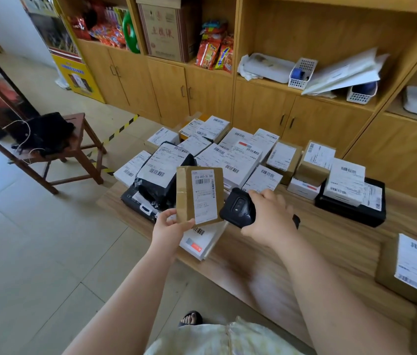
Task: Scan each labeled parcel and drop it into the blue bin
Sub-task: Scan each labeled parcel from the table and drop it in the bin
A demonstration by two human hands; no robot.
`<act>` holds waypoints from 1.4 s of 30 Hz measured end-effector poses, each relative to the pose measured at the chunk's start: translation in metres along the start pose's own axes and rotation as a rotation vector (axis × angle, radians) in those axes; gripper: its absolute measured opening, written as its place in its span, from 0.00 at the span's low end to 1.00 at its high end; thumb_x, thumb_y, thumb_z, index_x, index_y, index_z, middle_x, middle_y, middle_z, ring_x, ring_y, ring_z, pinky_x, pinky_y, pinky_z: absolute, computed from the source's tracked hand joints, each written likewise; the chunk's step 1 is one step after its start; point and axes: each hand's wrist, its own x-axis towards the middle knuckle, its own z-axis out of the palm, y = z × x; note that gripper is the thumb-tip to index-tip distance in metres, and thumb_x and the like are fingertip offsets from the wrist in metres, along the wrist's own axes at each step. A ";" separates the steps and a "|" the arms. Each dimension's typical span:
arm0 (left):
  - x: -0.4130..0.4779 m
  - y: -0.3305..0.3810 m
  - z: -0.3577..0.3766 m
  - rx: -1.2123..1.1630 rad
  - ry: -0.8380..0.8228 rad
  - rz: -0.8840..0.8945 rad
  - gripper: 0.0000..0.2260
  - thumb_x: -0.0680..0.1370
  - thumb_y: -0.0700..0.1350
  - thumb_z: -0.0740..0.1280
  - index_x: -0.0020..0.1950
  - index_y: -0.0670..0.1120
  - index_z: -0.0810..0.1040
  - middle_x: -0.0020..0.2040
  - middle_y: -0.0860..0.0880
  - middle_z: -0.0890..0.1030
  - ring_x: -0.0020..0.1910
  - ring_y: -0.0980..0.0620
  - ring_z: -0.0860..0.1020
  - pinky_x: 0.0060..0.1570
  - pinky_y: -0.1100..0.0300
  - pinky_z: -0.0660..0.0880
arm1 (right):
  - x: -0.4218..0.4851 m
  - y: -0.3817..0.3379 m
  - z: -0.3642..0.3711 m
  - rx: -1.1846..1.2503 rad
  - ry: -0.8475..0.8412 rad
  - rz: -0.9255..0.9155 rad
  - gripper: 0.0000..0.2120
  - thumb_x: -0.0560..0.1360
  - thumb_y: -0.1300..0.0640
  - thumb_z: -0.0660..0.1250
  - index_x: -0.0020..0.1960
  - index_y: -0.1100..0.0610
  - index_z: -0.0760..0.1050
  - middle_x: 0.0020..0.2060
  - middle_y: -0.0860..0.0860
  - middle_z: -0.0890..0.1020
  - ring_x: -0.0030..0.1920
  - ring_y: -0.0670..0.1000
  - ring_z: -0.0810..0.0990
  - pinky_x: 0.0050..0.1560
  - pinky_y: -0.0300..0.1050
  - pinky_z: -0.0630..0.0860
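Two hands hover above the left part of the wooden bench (304, 247): the left hand (169, 226) holds a brown parcel (199, 196) upright over the bench's left end, its grip pinching the lower left corner between thumb and fingers, with the white label facing the camera. Further right above the bench, the right hand (268, 219) has its grip curled round a black scanner (238, 207), whose lens end is close by the parcel's right edge. On the bench beneath the held parcel lies a flat white parcel (197, 243) with a red patch. Across the far side of the bench many labeled parcels (227, 155) lie packed together, white, brown and black. At the bench's near right end sits a cardboard box (412, 270) with a white label
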 end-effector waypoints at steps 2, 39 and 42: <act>0.002 -0.001 0.000 0.014 0.009 -0.011 0.23 0.73 0.36 0.76 0.63 0.50 0.73 0.52 0.50 0.83 0.53 0.49 0.82 0.56 0.49 0.77 | -0.001 0.000 0.001 0.014 0.005 0.009 0.40 0.68 0.48 0.72 0.76 0.49 0.59 0.65 0.51 0.67 0.66 0.57 0.64 0.64 0.54 0.62; -0.094 -0.087 0.153 0.858 -1.141 -0.733 0.03 0.75 0.41 0.70 0.45 0.48 0.77 0.46 0.48 0.76 0.46 0.52 0.77 0.52 0.53 0.72 | -0.272 0.010 0.118 0.650 0.883 1.439 0.32 0.61 0.50 0.78 0.63 0.48 0.73 0.56 0.49 0.74 0.60 0.53 0.70 0.52 0.47 0.70; -0.149 -0.111 0.160 0.978 -1.266 -0.679 0.03 0.75 0.42 0.70 0.45 0.48 0.77 0.41 0.50 0.76 0.44 0.53 0.75 0.48 0.54 0.72 | -0.319 0.002 0.126 0.649 0.962 1.589 0.32 0.62 0.50 0.79 0.63 0.50 0.73 0.56 0.50 0.73 0.60 0.54 0.69 0.57 0.51 0.73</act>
